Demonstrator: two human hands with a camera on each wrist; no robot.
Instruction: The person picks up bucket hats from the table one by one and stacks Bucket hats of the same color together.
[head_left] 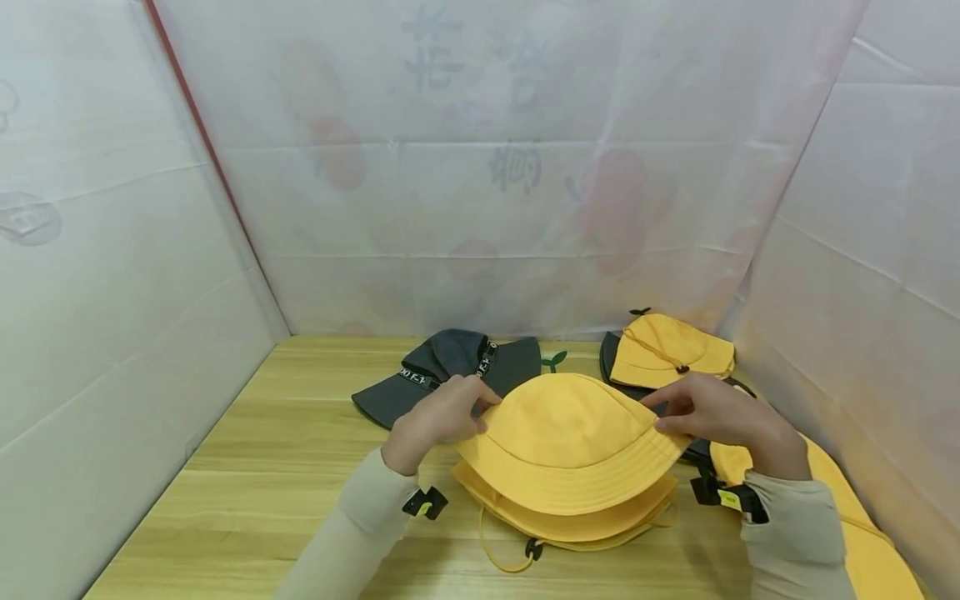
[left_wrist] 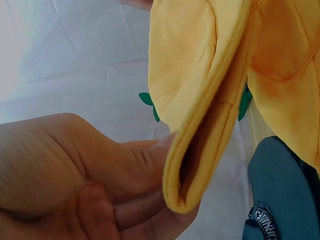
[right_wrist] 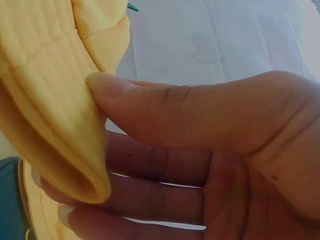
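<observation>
A yellow bucket hat (head_left: 570,442) is held just above a stack of other yellow hats (head_left: 570,517) on the wooden table (head_left: 285,467). My left hand (head_left: 442,412) pinches its left brim; in the left wrist view the folded brim (left_wrist: 200,145) sits against my fingers (left_wrist: 135,200). My right hand (head_left: 712,412) pinches the right brim, and in the right wrist view my thumb (right_wrist: 165,110) presses the brim (right_wrist: 60,120) against the fingers below.
A dark grey bucket hat (head_left: 450,371) with a lettered band lies behind the left hand. Another yellow hat (head_left: 671,350) sits on a dark one at the back right. More yellow fabric (head_left: 862,533) lies along the right wall. White sheeting walls enclose the table.
</observation>
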